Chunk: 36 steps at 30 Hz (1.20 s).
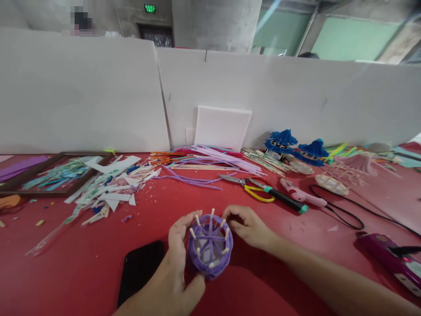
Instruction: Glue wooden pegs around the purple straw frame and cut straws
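Observation:
A small round basket (pixel 210 272) of woven purple pipe cleaners is in front of me on the red table. Pale stick ends poke up around its rim, and purple strands cross like spokes over its opening. My left hand (pixel 179 259) curves round the basket's left side, thumb at the near edge and fingers at the far edge. At the upper right of the rim is my right hand (pixel 246 224), its fingers curled and pinched against the weave. What its fingertips hold is hidden. A black phone (pixel 140 265) lies beside my left wrist, partly under the forearm.
Scissors with yellow handles (pixel 258 193), green-and-black pliers (pixel 284 199) and a pink glue gun (pixel 304 193) lie ahead right. Lilac pipe cleaners (pixel 223 160) are heaped at the back. Paper scraps (pixel 115 188) cover the left; a magenta power strip (pixel 391 261) sits right.

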{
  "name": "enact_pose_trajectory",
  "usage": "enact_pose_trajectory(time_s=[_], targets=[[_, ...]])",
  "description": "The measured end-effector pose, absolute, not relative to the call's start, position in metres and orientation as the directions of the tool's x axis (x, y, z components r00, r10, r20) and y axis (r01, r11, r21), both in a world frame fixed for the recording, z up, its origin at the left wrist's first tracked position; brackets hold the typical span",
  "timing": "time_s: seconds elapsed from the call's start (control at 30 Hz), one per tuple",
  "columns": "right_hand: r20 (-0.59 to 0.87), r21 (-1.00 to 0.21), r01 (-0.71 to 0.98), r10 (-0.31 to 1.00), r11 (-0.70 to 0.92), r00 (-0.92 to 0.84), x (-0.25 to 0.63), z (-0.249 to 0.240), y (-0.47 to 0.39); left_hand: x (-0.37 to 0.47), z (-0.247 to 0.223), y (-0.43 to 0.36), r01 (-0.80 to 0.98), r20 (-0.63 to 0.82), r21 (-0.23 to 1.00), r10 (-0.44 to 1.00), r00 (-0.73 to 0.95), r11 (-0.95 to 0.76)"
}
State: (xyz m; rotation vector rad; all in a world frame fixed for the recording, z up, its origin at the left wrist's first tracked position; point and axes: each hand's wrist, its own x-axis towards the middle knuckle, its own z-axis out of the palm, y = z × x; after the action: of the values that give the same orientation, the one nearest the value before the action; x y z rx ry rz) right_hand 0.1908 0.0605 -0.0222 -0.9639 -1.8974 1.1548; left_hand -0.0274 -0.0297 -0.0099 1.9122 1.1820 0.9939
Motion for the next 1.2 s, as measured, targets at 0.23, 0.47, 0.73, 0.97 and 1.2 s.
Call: enact_pose_trajectory(time_s=[0.23, 0.47, 0.73, 0.97, 1.2], targets=[[0.111, -0.972, 0.147, 0.915, 0.181, -0.389, 0.187, -0.026, 0.051, -0.023, -0.041, -0.007, 0.232, 0.284, 0.931, 0.958, 0.033, -0.284], [0.049, -0.996, 0.049, 0.909, 0.076, -0.414, 0.185, -0.026, 0.043, -0.023, -0.039, -0.024, 0.503, 0.511, 0.698, 0.847, 0.149, -0.509], [0.2, -0.955, 0.137, 0.915, 0.262, -0.351, 0.195, -0.026, 0.044, -0.021, -0.018, -0.026, 0.657, 0.479, 0.587, 0.857, 0.19, -0.474], [0.355, -0.885, 0.158, 0.853, 0.439, -0.383, 0.2, -0.021, 0.041, -0.022, -0.022, -0.023, 0.564, 0.423, 0.744, 0.906, 0.019, -0.359], [0.484, -0.71, 0.23, 0.698, 0.666, -0.528, 0.198, -0.009, 0.036, -0.024, -0.019, -0.019, 0.296, 0.272, 0.92, 0.962, -0.006, -0.258]])
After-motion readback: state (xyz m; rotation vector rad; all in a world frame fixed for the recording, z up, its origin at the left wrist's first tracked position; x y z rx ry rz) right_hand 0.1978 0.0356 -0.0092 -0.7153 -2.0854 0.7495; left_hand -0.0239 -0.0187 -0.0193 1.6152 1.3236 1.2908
